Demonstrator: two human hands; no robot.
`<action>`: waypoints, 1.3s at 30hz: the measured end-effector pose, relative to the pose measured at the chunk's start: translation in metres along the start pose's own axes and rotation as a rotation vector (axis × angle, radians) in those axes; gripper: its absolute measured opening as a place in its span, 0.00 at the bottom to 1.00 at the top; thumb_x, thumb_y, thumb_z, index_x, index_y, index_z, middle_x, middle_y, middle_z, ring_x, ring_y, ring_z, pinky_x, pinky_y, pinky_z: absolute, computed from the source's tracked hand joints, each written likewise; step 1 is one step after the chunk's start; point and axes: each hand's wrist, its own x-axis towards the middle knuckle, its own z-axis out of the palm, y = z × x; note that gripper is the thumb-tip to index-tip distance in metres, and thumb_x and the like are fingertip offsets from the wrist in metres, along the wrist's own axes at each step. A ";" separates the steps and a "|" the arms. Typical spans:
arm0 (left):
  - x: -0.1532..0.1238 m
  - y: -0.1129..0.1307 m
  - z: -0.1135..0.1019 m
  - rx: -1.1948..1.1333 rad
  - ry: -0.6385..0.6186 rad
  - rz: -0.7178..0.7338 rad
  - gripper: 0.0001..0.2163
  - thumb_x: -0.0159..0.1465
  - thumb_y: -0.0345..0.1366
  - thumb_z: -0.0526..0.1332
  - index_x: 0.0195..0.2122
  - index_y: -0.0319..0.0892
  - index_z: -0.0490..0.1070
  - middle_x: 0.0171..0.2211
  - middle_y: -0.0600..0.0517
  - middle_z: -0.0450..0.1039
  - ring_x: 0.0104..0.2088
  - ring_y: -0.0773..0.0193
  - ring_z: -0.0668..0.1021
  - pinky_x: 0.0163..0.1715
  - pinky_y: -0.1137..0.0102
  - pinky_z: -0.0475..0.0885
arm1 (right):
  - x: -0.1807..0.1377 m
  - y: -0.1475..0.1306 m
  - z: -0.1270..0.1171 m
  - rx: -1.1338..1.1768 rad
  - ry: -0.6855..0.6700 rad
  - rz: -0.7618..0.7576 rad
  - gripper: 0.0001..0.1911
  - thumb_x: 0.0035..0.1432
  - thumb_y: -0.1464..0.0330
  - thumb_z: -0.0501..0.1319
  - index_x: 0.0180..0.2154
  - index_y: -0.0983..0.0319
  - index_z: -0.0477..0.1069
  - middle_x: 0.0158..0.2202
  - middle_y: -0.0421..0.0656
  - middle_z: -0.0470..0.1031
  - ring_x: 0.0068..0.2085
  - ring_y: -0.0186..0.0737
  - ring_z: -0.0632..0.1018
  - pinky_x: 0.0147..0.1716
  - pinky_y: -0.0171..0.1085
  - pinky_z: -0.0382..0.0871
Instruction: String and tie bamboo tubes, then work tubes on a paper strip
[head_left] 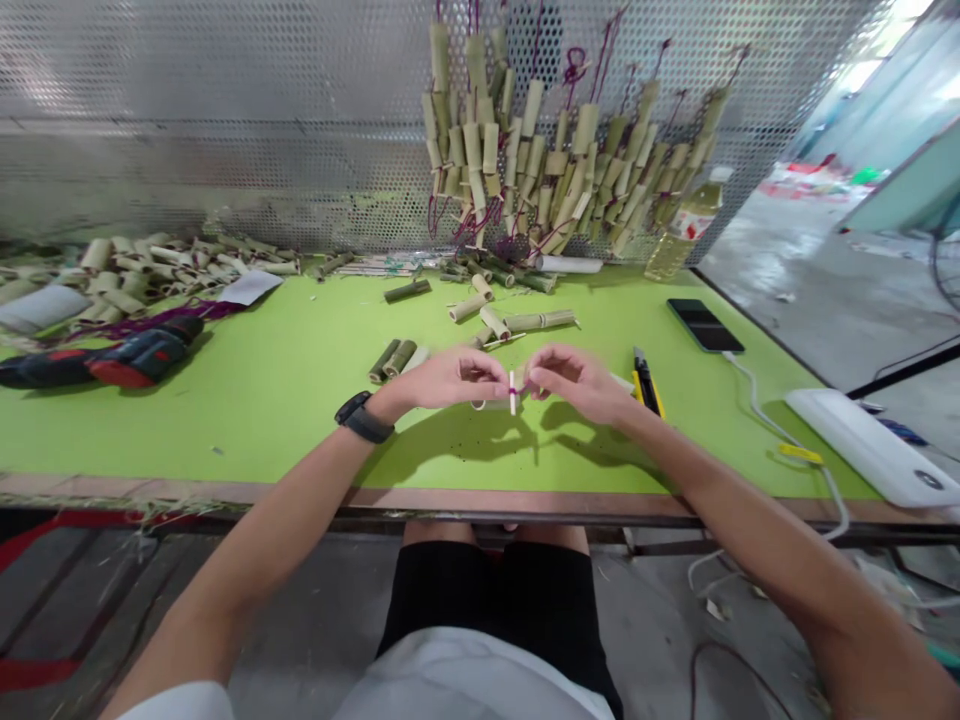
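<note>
Above the table [285,430], towards its front edge, the stick [513,404] is pinched in the left hand [465,378]; the right hand [571,378] is nearly closed beside it, but whether the cord [513,391] is gripped cannot be told. If the cord is pulled hard, the stick may be lost. The knife [649,390] could be knocked by the right arm [679,450]. At the far right corner, the bottle's [667,256] label [696,225] cannot be read.
</note>
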 end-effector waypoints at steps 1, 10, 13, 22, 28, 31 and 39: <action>-0.001 0.003 -0.002 0.020 -0.049 0.033 0.14 0.68 0.50 0.70 0.38 0.43 0.84 0.37 0.48 0.76 0.34 0.62 0.77 0.39 0.66 0.75 | 0.002 0.002 -0.008 -0.010 0.034 0.002 0.19 0.65 0.47 0.67 0.40 0.55 0.78 0.38 0.43 0.82 0.34 0.39 0.81 0.37 0.42 0.82; 0.001 0.007 0.000 0.136 -0.100 0.076 0.15 0.71 0.48 0.65 0.38 0.44 0.85 0.46 0.45 0.79 0.42 0.58 0.80 0.46 0.64 0.75 | 0.018 0.037 -0.062 -0.539 0.346 0.070 0.12 0.65 0.60 0.67 0.45 0.59 0.82 0.49 0.50 0.83 0.48 0.50 0.82 0.49 0.52 0.79; 0.008 0.001 0.006 0.229 0.164 -0.068 0.19 0.71 0.52 0.63 0.44 0.40 0.81 0.42 0.44 0.79 0.35 0.60 0.79 0.33 0.67 0.75 | 0.015 0.036 -0.063 -0.645 0.148 0.123 0.14 0.61 0.59 0.70 0.46 0.59 0.84 0.52 0.50 0.84 0.50 0.53 0.82 0.51 0.52 0.77; 0.073 -0.001 0.035 0.741 0.122 -0.177 0.17 0.68 0.39 0.63 0.56 0.39 0.72 0.52 0.40 0.77 0.48 0.48 0.80 0.46 0.59 0.75 | 0.016 0.033 -0.051 -0.816 -0.018 0.127 0.22 0.71 0.57 0.60 0.60 0.58 0.78 0.58 0.49 0.82 0.53 0.55 0.82 0.53 0.47 0.75; 0.103 -0.001 0.026 0.662 0.101 -0.279 0.08 0.66 0.33 0.60 0.45 0.40 0.76 0.38 0.45 0.79 0.35 0.55 0.78 0.36 0.64 0.71 | 0.014 0.031 -0.059 -0.689 0.176 0.061 0.26 0.78 0.55 0.48 0.63 0.60 0.74 0.63 0.53 0.79 0.59 0.55 0.79 0.59 0.51 0.71; 0.108 0.011 0.014 0.642 0.085 -0.260 0.11 0.71 0.36 0.57 0.32 0.41 0.74 0.31 0.48 0.76 0.31 0.58 0.76 0.33 0.64 0.69 | 0.014 0.032 -0.063 -0.619 0.210 0.035 0.26 0.77 0.56 0.51 0.65 0.61 0.71 0.62 0.54 0.78 0.58 0.54 0.79 0.58 0.51 0.72; 0.106 0.068 -0.009 0.362 0.146 -0.211 0.11 0.76 0.35 0.56 0.36 0.40 0.73 0.26 0.51 0.75 0.26 0.64 0.77 0.29 0.69 0.70 | 0.011 0.024 -0.058 -0.392 0.119 -0.013 0.31 0.65 0.63 0.64 0.68 0.58 0.67 0.54 0.49 0.81 0.49 0.47 0.81 0.50 0.49 0.78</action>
